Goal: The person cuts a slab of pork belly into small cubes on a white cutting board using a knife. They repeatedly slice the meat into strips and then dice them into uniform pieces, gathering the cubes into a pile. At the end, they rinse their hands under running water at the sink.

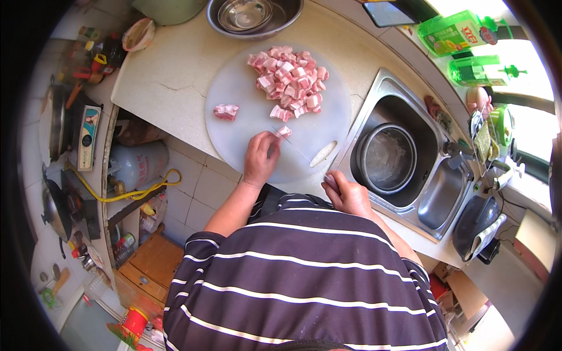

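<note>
My right hand [349,193] grips the handle of a kitchen knife [300,151] at the near right of a round, translucent white cutting board [239,147]. The blade shows almost edge-on, as a thin line slanting across the board. At its far end, the fingertips of my left hand [262,155] hold a small piece of pork belly [285,131] against the board. Just beyond lies a heap of cubed pork belly [290,81], pink with pale fat. A separate larger chunk of pork [226,112] rests towards the board's left edge.
Right of the board is a steel sink [382,79] with a metal basin [388,158] inside. Steel bowls [254,17] stand behind the board. Green detergent bottles [456,33] line the windowsill. A gas cylinder [138,162] sits under the counter at left.
</note>
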Demonstrator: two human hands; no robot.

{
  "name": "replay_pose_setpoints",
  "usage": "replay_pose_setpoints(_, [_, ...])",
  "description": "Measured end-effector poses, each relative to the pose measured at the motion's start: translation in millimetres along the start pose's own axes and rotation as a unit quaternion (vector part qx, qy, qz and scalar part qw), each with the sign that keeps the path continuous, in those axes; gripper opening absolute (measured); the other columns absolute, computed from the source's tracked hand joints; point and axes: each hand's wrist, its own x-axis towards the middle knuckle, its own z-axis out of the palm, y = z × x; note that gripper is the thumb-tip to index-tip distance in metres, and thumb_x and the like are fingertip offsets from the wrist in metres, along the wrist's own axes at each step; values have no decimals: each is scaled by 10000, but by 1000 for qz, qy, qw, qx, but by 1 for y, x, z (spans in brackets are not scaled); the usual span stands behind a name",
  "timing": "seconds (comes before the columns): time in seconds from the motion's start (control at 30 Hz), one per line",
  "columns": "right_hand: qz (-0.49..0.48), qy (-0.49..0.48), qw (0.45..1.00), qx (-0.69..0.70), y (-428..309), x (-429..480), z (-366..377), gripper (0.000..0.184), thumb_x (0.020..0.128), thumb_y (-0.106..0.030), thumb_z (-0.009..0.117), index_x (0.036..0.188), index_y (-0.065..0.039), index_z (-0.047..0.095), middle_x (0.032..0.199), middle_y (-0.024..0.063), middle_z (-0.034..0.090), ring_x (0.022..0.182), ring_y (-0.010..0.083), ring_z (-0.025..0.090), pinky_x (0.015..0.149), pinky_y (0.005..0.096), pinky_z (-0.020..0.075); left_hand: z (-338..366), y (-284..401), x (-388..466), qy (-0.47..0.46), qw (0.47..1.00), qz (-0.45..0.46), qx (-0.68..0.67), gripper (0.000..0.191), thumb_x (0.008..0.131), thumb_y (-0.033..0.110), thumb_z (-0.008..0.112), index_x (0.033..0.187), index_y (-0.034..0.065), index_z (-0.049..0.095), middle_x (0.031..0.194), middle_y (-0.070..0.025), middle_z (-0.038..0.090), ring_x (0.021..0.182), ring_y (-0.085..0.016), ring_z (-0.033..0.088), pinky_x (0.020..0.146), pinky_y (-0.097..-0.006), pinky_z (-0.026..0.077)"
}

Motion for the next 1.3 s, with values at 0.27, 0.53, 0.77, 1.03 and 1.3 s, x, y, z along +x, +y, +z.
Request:
replay_pose_setpoints(0.27, [-9, -34, 999, -29, -6, 4, -1, 243, 1021, -311, 620, 1131, -116, 525, 820, 180, 717, 782, 416, 709, 658, 507, 553, 3, -7, 1, 0, 1000, 10, 10, 322, 748, -7, 799, 1042, 28, 672, 1138, -113, 670, 1024, -313, 676, 893, -404, 560])
replay_pose_setpoints(0.53, [11, -70, 996, -56, -17, 14, -2, 245, 1041, -329, 581, 1117, -110, 500, 830, 208, 710, 807, 433, 703, 682, 515, 551, 5, -7, 1, 6, 1000, 5, -9, 323, 735, -18, 785, 1040, 35, 694, 1097, -105, 700, 1015, -308, 683, 884, -405, 566])
replay_pose_setpoints(0.77, [5, -73, 996, -47, -34, 50, 9, 269, 1047, -349, 564, 1112, -96, 497, 821, 221, 705, 799, 461, 691, 707, 552, 541, 7, -8, 2, 19, 1000, -7, -18, 243, 747, -3, 778, 971, 56, 706, 1082, -103, 707, 1002, -308, 685, 880, -410, 565])
replay_pose_setpoints(1.03, [3, -40, 999, -21, -13, 39, 22, 252, 1031, -322, 615, 1127, -101, 545, 743, 237, 670, 748, 473, 671, 653, 547, 518, 10, -7, 0, 25, 999, -35, -30, 195, 771, 18, 760, 944, 83, 697, 1061, -87, 702, 982, -302, 680, 865, -404, 562])
replay_pose_setpoints(1.3, [-3, -52, 997, -59, -16, 55, 31, 283, 1051, -364, 555, 1104, -91, 504, 783, 223, 700, 773, 448, 696, 694, 552, 539, 6, -9, 0, -1, 1000, -18, -19, 213, 770, 27, 759, 965, 87, 696, 1072, -87, 696, 987, -309, 673, 863, -407, 560])
